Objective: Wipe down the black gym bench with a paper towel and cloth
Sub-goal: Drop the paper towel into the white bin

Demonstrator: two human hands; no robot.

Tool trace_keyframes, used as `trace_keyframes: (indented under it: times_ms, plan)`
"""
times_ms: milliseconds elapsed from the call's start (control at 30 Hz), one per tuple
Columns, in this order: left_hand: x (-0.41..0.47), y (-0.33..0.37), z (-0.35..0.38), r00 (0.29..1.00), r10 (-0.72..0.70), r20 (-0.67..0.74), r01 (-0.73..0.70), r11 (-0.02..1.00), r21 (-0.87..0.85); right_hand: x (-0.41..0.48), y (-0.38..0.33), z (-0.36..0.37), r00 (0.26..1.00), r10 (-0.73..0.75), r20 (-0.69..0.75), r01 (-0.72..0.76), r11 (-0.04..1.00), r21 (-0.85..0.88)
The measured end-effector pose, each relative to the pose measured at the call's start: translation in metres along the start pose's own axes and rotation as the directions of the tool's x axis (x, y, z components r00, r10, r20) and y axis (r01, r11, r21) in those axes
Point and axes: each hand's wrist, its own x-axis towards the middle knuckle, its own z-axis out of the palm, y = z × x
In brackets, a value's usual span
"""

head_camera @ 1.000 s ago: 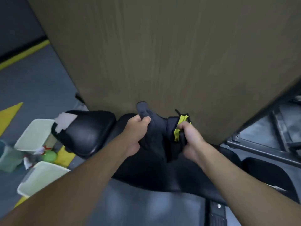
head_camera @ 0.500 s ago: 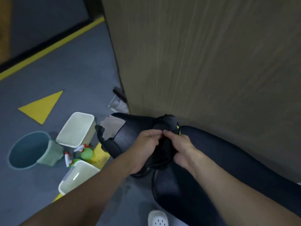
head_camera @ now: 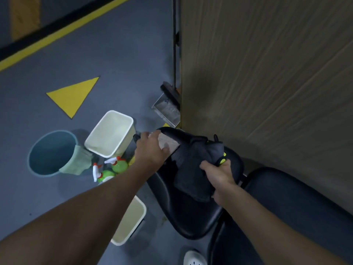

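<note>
The black gym bench has a small seat pad (head_camera: pixel 193 213) and a longer back pad (head_camera: pixel 286 207) at the lower right. A dark cloth (head_camera: pixel 193 169) with a yellow-green tag lies bunched on the seat pad, and my right hand (head_camera: pixel 219 175) grips its right side. A folded paper towel (head_camera: pixel 169 143) lies on the far end of the seat pad. My left hand (head_camera: pixel 150 150) rests on the towel's left part, thumb laid across it, fingers over the pad's far edge.
A brown wooden wall panel (head_camera: pixel 267 73) rises right behind the bench. On the grey floor to the left stand a blue bucket (head_camera: pixel 49 153) with a cloth over its rim, two white bins (head_camera: pixel 110 133) (head_camera: pixel 129 222), green spray bottles (head_camera: pixel 112 168) and a metal dustpan (head_camera: pixel 167 109). A white shoe (head_camera: pixel 194 258) shows below.
My view has swung left and down. My left hand has let go of the cloth and moved left onto the paper towel. The right hand still holds the cloth.
</note>
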Motion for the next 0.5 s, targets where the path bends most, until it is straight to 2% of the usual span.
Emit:
trace_keyframes:
  times_ms: [100, 200, 267, 400, 467, 500]
  plan:
    - [0.015, -0.006, 0.015, 0.995, -0.046, 0.085, 0.034, 0.99, 0.134, 0.005, 0.003, -0.002, 1.0, -0.024, 0.013, 0.025, 0.999, -0.039]
    - [0.019, -0.012, 0.025, 0.993, -0.11, 0.052, 0.095, 0.967, 0.236, 0.007, 0.008, 0.002, 0.998, -0.053, -0.015, 0.053, 0.998, -0.027]
    - [0.021, -0.015, 0.029, 0.991, -0.129, 0.03, 0.12, 0.967, 0.224, 0.006, 0.011, 0.005, 0.996, -0.087, -0.033, 0.086, 0.996, -0.019]
    - [0.012, -0.022, 0.028, 0.989, -0.147, 0.02, 0.145, 0.986, 0.085, -0.004, 0.015, 0.014, 0.99, -0.132, -0.051, 0.133, 0.991, 0.024]
    - [0.0, -0.029, 0.018, 0.991, -0.13, 0.004, 0.13, 0.987, -0.09, -0.016, 0.015, 0.021, 0.989, -0.14, -0.039, 0.142, 0.988, 0.053]
    - [-0.006, -0.036, 0.013, 0.993, -0.119, 0.01, 0.118, 0.966, -0.231, -0.024, 0.016, 0.024, 0.988, -0.151, -0.022, 0.152, 0.986, 0.069]
